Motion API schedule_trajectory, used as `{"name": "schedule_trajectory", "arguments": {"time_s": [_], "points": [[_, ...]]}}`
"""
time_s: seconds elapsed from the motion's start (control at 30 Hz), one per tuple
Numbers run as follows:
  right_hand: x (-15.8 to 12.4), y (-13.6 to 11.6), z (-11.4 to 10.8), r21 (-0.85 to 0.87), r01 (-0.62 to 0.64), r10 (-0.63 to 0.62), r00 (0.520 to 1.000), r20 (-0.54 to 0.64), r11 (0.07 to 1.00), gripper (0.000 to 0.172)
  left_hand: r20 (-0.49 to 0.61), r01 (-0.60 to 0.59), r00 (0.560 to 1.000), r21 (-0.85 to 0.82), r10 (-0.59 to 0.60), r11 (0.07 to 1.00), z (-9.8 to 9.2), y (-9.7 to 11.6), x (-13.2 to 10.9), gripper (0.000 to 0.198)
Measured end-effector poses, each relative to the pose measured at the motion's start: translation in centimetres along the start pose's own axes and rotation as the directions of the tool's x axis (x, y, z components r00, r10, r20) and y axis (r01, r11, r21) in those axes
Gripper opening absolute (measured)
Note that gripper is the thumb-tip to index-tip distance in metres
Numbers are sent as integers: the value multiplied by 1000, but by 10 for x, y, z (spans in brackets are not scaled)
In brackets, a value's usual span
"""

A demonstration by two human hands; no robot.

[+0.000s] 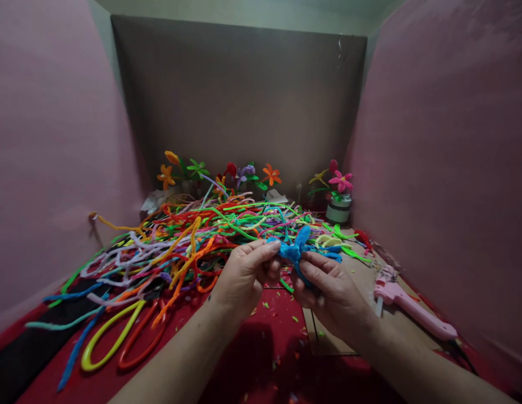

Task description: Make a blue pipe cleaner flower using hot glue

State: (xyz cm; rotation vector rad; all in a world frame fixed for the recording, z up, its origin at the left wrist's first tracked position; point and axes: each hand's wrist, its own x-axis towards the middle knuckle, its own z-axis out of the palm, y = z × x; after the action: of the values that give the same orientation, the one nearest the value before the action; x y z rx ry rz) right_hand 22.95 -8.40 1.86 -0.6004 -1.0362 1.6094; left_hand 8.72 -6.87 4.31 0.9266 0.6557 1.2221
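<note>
Both my hands meet over the red table top [265, 359] on a blue pipe-cleaner flower [298, 247] with looped petals. My left hand [246, 275] pinches its left side between thumb and fingertips. My right hand [328, 289] is closed round its lower part from the right, fingers curled. Just behind the hands lies a big loose heap of coloured pipe cleaners [189, 241].
Finished pipe-cleaner flowers [227, 174] stand along the back cardboard wall, and a small white pot [339, 210] holds a pink one. A pink glue gun [408, 306] lies at the right on a cardboard sheet. Pink walls close in both sides. Small cut scraps dot the table.
</note>
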Motion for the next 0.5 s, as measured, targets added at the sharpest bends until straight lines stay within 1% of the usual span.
{"name": "schedule_trajectory", "arguments": {"time_s": [0.17,0.37,0.5], "points": [[0,-1,3,32,12,-11,999,-33,999,14,-5,29,1000,-82,-30,996,-1,-4,2,19],[1,-3,5,46,-11,13,999,-42,999,17,37,7,999,-76,-4,997,-1,-6,2,20],[3,-4,4,61,-14,16,999,-38,998,17,41,24,999,-79,-21,997,-1,-8,3,20]]}}
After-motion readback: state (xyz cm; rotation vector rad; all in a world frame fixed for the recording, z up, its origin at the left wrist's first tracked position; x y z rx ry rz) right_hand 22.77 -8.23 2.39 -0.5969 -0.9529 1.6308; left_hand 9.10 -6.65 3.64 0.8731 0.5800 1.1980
